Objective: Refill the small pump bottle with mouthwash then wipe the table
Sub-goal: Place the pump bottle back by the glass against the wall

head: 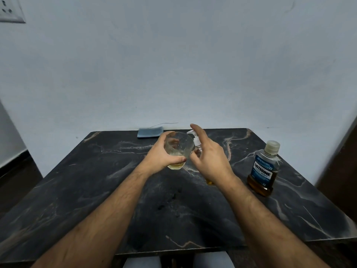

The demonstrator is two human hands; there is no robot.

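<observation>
Left hand point(161, 154) grips tilted glass point(178, 149) near table point(77, 180) centre. Right hand point(209, 155) holds pump bottle point(197, 141), forefinger raised over pump. Mouthwash bottle point(263, 169) capped, near right edge. Risk: glass tips, liquid spills.

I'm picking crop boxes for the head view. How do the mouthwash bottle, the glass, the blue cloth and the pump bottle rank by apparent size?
1. Mouthwash bottle.
2. Glass, nearly as wide but shorter.
3. Blue cloth, farthest away, so perhaps understated.
4. Pump bottle, mostly hidden behind the right hand, so unsure.
</observation>
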